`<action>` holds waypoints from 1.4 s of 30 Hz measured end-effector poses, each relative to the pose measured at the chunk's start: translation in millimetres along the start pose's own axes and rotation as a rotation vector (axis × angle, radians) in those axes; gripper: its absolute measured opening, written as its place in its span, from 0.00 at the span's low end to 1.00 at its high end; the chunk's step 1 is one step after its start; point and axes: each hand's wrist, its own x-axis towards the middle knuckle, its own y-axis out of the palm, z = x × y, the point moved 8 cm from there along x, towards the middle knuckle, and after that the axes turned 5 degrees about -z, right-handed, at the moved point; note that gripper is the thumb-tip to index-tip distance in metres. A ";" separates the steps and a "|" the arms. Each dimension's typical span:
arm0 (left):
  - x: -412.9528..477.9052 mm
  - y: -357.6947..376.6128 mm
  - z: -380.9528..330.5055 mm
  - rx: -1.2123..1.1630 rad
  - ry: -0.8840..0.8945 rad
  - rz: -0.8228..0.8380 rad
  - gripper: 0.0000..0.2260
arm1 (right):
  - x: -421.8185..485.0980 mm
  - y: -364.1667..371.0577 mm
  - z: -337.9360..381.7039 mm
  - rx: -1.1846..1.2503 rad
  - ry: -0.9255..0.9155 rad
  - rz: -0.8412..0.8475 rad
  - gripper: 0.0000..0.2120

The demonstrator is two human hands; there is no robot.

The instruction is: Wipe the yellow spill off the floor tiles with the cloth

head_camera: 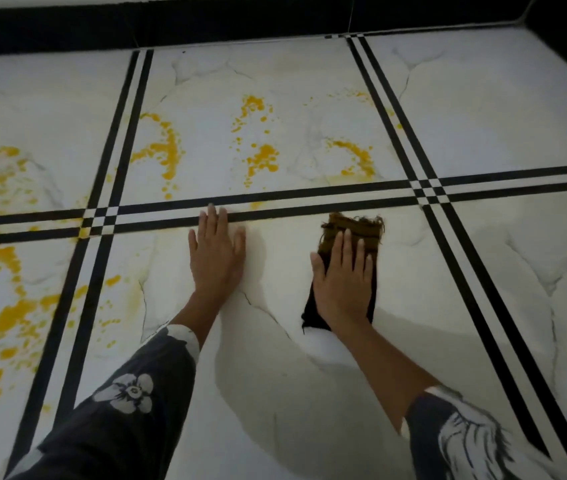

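A dark folded cloth (pixel 351 227), yellowed at its frayed far end, lies flat on a white marble floor tile (pixel 285 393). My right hand (pixel 344 282) presses on it palm down, fingers spread. My left hand (pixel 218 254) rests flat on the same tile, fingertips touching a black stripe (pixel 275 213). Yellow spill (pixel 263 157) spots the tile beyond the stripe in three patches. More yellow spill covers the tiles at the left (pixel 12 313).
Black double stripes (pixel 431 192) cross the floor between tiles. A black skirting band (pixel 240 22) runs along the far wall and turns at the upper right corner. My dark patterned sleeves (pixel 126 403) fill the lower foreground.
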 end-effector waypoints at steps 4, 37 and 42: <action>44.8 10.1 10.4 0.055 -0.047 0.029 0.27 | 18.5 20.0 33.9 0.048 -0.084 0.061 0.39; 50.1 19.8 18.0 0.166 -0.140 0.099 0.28 | 89.3 45.1 85.6 -0.024 -0.502 0.274 0.23; 51.6 20.6 18.7 0.178 -0.129 0.114 0.27 | 90.7 41.3 87.6 -0.037 -0.504 0.245 0.23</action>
